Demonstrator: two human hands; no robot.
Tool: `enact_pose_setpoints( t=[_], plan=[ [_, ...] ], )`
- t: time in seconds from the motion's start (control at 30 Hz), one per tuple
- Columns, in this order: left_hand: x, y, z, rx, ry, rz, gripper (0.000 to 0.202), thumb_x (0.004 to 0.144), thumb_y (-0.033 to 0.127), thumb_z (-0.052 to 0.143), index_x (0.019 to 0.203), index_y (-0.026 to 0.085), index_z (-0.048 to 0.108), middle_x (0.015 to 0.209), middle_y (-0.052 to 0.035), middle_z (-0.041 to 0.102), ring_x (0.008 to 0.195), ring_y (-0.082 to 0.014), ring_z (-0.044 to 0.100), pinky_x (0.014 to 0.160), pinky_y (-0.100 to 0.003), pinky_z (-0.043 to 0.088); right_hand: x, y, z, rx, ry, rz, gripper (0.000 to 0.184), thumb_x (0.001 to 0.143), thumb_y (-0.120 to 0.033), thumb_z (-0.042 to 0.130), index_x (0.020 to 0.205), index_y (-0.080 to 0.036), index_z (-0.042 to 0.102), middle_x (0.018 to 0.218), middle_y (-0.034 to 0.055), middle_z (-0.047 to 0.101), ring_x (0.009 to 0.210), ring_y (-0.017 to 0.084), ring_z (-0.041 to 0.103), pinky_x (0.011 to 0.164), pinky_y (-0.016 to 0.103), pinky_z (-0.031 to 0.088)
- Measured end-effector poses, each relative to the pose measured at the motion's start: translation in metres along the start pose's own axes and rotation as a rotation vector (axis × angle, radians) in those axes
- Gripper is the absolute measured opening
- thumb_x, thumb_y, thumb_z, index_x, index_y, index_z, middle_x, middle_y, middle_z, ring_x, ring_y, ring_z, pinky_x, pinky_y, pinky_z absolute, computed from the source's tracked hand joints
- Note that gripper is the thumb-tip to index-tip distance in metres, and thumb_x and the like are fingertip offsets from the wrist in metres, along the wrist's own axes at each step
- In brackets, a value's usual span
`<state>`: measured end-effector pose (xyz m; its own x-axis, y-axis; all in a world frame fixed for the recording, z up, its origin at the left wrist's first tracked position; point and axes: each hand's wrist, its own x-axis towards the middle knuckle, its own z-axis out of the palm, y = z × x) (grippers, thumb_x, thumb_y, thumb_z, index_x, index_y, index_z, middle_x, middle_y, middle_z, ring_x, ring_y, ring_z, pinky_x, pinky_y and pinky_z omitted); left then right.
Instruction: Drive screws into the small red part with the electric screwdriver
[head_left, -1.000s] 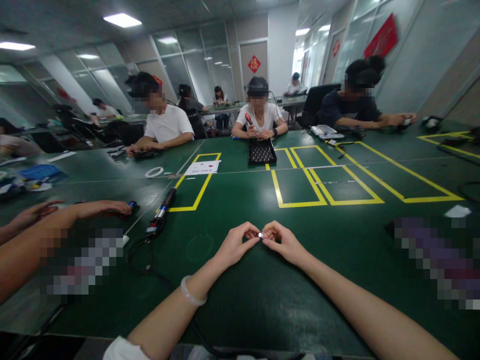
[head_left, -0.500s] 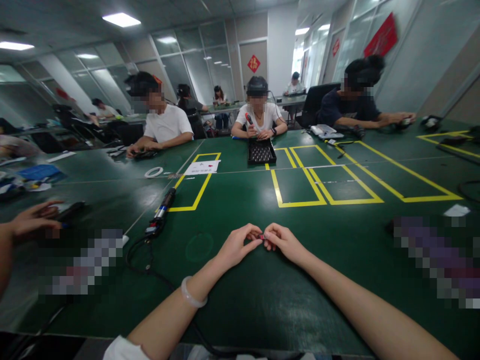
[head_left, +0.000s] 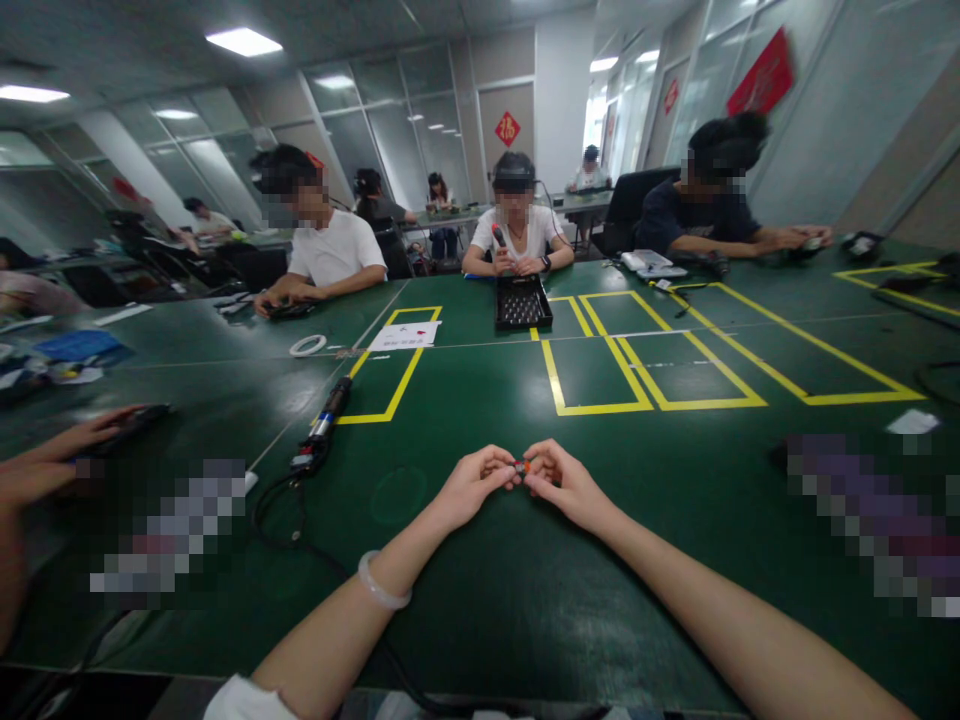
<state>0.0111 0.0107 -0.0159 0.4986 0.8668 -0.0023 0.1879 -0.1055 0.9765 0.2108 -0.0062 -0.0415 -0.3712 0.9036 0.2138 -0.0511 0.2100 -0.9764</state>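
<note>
My left hand (head_left: 474, 484) and my right hand (head_left: 561, 483) meet fingertip to fingertip just above the green table (head_left: 525, 590). Both pinch one tiny part (head_left: 520, 467), dark with a red or orange spot, too small to name. A pale bracelet (head_left: 379, 590) sits on my left wrist. The fingers of both hands are curled in a pinch.
An electric screwdriver (head_left: 324, 425) with a black cable lies to my left. A black parts tray (head_left: 523, 302) stands across the table before a seated person. Yellow tape rectangles (head_left: 652, 370) mark the tabletop. A co-worker's hand (head_left: 71, 445) rests at the left edge. Other people sit around the table.
The tiny part between my fingertips has turned, from showing silver to showing a red spot. My hands stayed nearly in place. The co-worker's hand at the left drew back toward the edge.
</note>
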Motion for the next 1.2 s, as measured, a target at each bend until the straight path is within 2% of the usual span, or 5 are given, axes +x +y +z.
enact_pose_setpoints(
  t=[0.2, 0.43, 0.63, 0.97, 1.2],
  plan=[
    [0.0, -0.001, -0.001, -0.055, -0.063, -0.043, 0.028, 0.085, 0.038, 0.059, 0.096, 0.012, 0.059, 0.086, -0.0057, 0.066, 0.077, -0.0134, 0.059, 0.077, -0.03, 0.046, -0.002, -0.003, -0.002, -0.25, -0.013, -0.054, 0.013, 0.088, -0.025, 0.057, 0.099, -0.019, 0.055, 0.084, 0.0017, 0.064, 0.075, 0.014, 0.059, 0.066, 0.025, 0.044],
    [-0.002, 0.003, -0.001, 0.024, -0.085, -0.048, 0.029, 0.088, 0.039, 0.054, 0.098, 0.012, 0.059, 0.087, -0.006, 0.066, 0.078, -0.0134, 0.059, 0.078, -0.029, 0.047, -0.001, -0.005, -0.002, -0.274, -0.013, -0.05, 0.013, 0.089, -0.029, 0.057, 0.097, -0.019, 0.057, 0.084, 0.0021, 0.064, 0.074, 0.015, 0.059, 0.067, 0.025, 0.045],
    [-0.006, 0.011, 0.003, 0.32, 0.026, 0.129, 0.03, 0.084, 0.033, 0.06, 0.109, 0.018, 0.055, 0.1, -0.0045, 0.063, 0.087, -0.0141, 0.06, 0.081, -0.028, 0.047, 0.0, -0.006, -0.002, -0.177, 0.004, 0.026, 0.024, 0.088, -0.039, 0.059, 0.095, -0.016, 0.058, 0.077, 0.0013, 0.061, 0.07, 0.014, 0.057, 0.064, 0.025, 0.044],
    [-0.014, 0.018, 0.007, 0.851, 0.051, 0.367, 0.021, 0.093, 0.032, 0.047, 0.106, 0.02, 0.058, 0.096, -0.0034, 0.067, 0.089, -0.0158, 0.061, 0.083, -0.03, 0.045, 0.003, 0.0, -0.003, 0.083, -0.075, 0.111, 0.036, 0.088, -0.051, 0.055, 0.085, -0.015, 0.055, 0.067, 0.0011, 0.062, 0.057, 0.011, 0.056, 0.056, 0.024, 0.043],
    [-0.012, 0.018, 0.006, 0.647, 0.067, 0.23, 0.023, 0.092, 0.036, 0.049, 0.105, 0.02, 0.06, 0.094, -0.0022, 0.069, 0.086, -0.015, 0.063, 0.081, -0.027, 0.047, 0.001, 0.001, -0.001, 0.059, -0.045, 0.067, 0.031, 0.087, -0.046, 0.058, 0.097, -0.018, 0.052, 0.072, -0.0014, 0.059, 0.058, 0.011, 0.055, 0.056, 0.023, 0.043]
  ],
)
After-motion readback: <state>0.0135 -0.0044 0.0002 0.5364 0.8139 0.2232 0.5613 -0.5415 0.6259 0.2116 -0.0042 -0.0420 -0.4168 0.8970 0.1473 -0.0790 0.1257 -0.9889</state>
